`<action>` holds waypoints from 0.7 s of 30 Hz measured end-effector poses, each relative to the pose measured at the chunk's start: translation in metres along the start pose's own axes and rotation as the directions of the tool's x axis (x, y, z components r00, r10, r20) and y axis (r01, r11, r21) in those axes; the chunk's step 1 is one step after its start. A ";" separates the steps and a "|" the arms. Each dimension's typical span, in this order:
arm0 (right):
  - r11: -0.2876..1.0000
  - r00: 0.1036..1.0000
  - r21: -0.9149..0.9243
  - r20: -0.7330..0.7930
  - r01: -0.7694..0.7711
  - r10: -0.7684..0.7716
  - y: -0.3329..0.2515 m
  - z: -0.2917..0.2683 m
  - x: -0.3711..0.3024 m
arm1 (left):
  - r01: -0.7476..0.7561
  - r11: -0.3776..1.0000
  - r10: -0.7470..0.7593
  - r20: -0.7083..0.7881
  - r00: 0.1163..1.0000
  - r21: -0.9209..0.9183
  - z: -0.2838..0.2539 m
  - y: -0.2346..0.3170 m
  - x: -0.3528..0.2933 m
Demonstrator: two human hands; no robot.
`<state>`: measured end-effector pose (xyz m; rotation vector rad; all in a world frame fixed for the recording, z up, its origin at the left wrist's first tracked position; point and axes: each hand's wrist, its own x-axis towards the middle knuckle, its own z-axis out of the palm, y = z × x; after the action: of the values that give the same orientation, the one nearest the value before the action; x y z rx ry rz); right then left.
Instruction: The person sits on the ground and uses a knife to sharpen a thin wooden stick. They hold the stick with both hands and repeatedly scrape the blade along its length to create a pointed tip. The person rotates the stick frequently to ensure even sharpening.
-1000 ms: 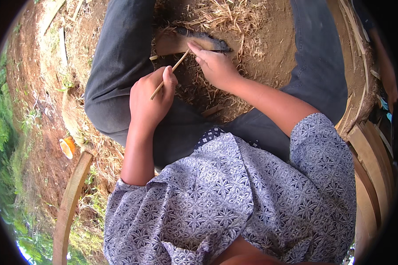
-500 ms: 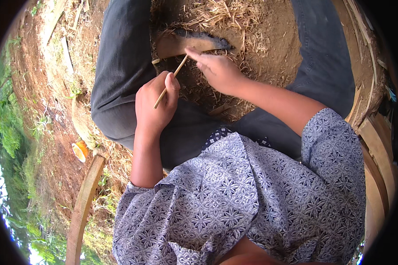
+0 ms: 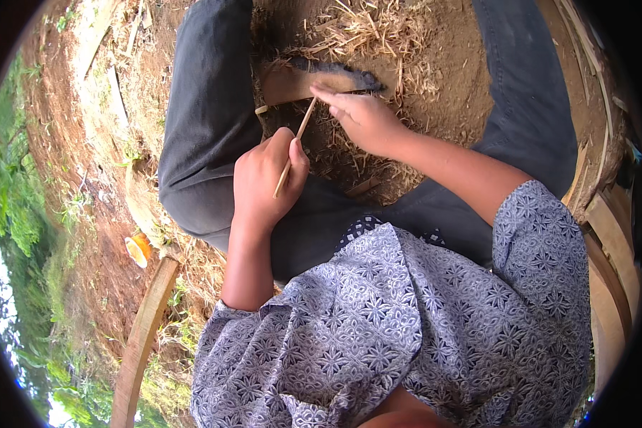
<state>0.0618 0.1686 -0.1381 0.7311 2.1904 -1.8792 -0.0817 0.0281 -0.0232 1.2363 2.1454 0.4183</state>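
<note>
My left hand (image 3: 264,178) is closed around a thin, pale wooden stick (image 3: 305,123), its thumb lying along it. The stick slants up and to the right, its lower end poking out below the thumb. At its upper end is my right hand (image 3: 364,121), fingers stretched out and together, fingertips touching the tip. Whether anything small lies under those fingers is hidden. Just beyond them, a flat brown piece with a charred-looking dark edge (image 3: 282,84) rests on the ground between my legs.
Wood shavings (image 3: 378,32) are scattered over the bare soil (image 3: 449,71). My legs in dark trousers (image 3: 210,107) frame the spot. A curved wooden strip (image 3: 143,335) and an orange cup-like object (image 3: 138,250) are at the left. More boards (image 3: 613,235) stand at the right.
The whole view has shifted slightly, so everything appears lower and further right. The stick looks a little steeper, and its lower end sits slightly lower against my left hand. Both hands keep much the same pose.
</note>
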 end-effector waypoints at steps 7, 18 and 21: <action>0.975 0.966 -0.050 0.136 -0.215 0.220 -0.017 -0.019 0.000 | 0.016 1.000 -0.016 0.028 0.999 0.018 -0.003 0.001 0.003; 0.941 0.966 0.242 0.049 0.234 -0.253 -0.035 0.003 -0.021 | -0.044 0.999 0.044 0.031 0.999 -0.010 0.001 -0.002 0.000; 0.998 0.998 0.058 0.052 0.022 -0.025 0.000 -0.009 -0.002 | -0.059 0.998 0.059 0.058 0.997 -0.004 0.001 0.001 0.001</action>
<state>0.0654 0.1765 -0.1351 0.6599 2.1301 -1.9574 -0.0810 0.0294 -0.0234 1.2977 2.0633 0.4045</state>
